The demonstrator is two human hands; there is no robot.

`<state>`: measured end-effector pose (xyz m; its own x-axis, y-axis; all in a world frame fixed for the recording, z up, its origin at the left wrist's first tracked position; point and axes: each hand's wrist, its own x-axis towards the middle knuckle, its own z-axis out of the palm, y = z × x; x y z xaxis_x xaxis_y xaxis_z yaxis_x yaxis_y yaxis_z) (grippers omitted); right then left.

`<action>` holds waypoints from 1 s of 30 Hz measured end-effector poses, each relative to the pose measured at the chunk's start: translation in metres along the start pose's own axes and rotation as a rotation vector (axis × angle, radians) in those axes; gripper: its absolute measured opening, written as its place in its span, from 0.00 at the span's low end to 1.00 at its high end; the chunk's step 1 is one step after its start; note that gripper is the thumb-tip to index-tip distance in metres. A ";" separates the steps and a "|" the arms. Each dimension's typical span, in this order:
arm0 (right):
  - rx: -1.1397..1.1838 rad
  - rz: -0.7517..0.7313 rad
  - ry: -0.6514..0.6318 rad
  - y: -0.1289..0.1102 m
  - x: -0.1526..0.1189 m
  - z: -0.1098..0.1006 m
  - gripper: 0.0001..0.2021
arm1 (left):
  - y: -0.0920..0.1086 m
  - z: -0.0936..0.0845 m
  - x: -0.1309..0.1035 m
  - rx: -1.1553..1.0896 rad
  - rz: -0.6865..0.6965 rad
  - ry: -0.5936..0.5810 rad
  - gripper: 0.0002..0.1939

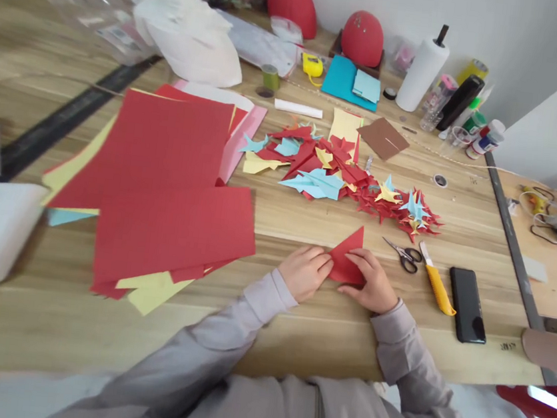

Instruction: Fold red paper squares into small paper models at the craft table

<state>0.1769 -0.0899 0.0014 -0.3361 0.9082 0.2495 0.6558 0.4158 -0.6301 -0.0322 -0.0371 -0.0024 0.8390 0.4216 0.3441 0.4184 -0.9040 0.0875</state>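
A red sheet of paper [348,260], folded to a pointed shape, lies on the wooden table between my hands. My left hand [305,272] is closed at its left corner, fingers pressed together on the edge. With thumb and fingers bent around the right side, my right hand [371,281] grips the same paper. Just beyond is a long heap of folded paper pieces [321,163] in red, blue and yellow. To the right of my right hand lie small scissors [406,256] and a yellow utility knife [436,281].
Large stacked red sheets [170,230] with yellow ones beneath cover the table's left side. A black phone [467,304] rests at the right. Farther back are a brown paper square [383,139], blue paper [343,79], a white roll [423,74] and several bottles.
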 end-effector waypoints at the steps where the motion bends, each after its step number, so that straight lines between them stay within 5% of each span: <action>1: -0.014 0.010 -0.002 0.001 0.001 0.001 0.30 | -0.002 0.000 -0.001 -0.012 -0.011 0.044 0.13; 11: 0.012 0.027 -0.019 0.000 -0.005 -0.002 0.22 | -0.001 -0.001 -0.014 -0.168 -0.194 0.208 0.14; 26: -0.195 0.211 0.055 -0.008 -0.001 -0.008 0.04 | -0.004 -0.013 -0.017 -0.386 -0.487 0.124 0.09; 30: -0.223 0.292 0.088 -0.008 0.009 -0.004 0.06 | -0.003 -0.015 -0.012 -0.373 -0.571 0.132 0.08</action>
<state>0.1715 -0.0850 0.0121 -0.0602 0.9868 0.1507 0.8498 0.1298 -0.5109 -0.0487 -0.0407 0.0078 0.4638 0.8477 0.2574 0.6146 -0.5171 0.5958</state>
